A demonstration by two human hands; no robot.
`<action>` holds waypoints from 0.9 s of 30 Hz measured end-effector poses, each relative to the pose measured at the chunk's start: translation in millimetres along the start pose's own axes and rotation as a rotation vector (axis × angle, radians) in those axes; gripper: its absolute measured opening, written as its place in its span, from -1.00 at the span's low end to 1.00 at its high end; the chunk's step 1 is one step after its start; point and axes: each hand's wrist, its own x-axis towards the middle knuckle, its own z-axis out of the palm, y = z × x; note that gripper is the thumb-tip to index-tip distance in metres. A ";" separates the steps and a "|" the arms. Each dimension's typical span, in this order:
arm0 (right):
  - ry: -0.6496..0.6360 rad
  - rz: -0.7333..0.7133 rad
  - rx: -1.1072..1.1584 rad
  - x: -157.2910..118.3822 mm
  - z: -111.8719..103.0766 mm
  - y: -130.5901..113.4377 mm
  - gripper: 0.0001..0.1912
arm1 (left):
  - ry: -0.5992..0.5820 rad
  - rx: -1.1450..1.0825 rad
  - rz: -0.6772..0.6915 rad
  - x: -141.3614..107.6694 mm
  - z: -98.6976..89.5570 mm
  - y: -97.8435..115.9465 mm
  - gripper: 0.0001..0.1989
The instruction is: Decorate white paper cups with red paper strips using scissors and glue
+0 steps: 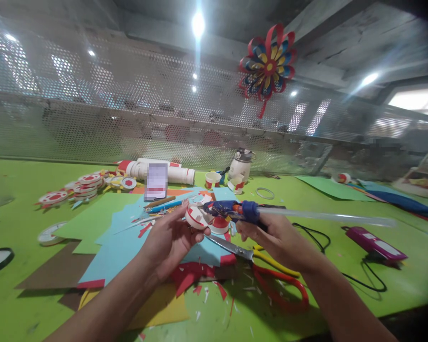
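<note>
The small white-and-red paper piece (197, 218) is in the air above the green counter (285, 192), with the grip of the left hand (173, 243) closed on it. The right hand (280, 237) has its grip clamped around the blue glue gun (221, 208), whose front end is close to this piece. Below lie the scissors (250, 254) and coloured paper sheets (116, 259).
</note>
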 end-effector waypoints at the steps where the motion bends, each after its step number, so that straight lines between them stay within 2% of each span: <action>1: -0.003 0.005 -0.007 0.1 0.0 0.0 -0.49 | -0.001 0.002 -0.002 -0.2 0.1 0.0 -0.77; 5: -0.013 0.013 -0.016 1.2 -0.5 1.2 -0.51 | 0.001 0.002 -0.009 -0.5 -0.3 0.1 -0.78; 13: 0.008 -0.076 0.066 3.3 -2.7 0.2 -0.57 | -0.030 0.010 0.006 1.3 -2.9 -1.1 -0.78; 19: 0.023 -0.091 0.063 2.2 -3.7 -0.6 -0.57 | -0.043 0.018 0.006 1.5 -1.3 -0.3 -0.74; 27: 0.136 -0.029 -0.014 3.3 -7.6 13.5 -0.57 | 0.010 -0.029 0.008 1.0 -0.8 0.1 -0.79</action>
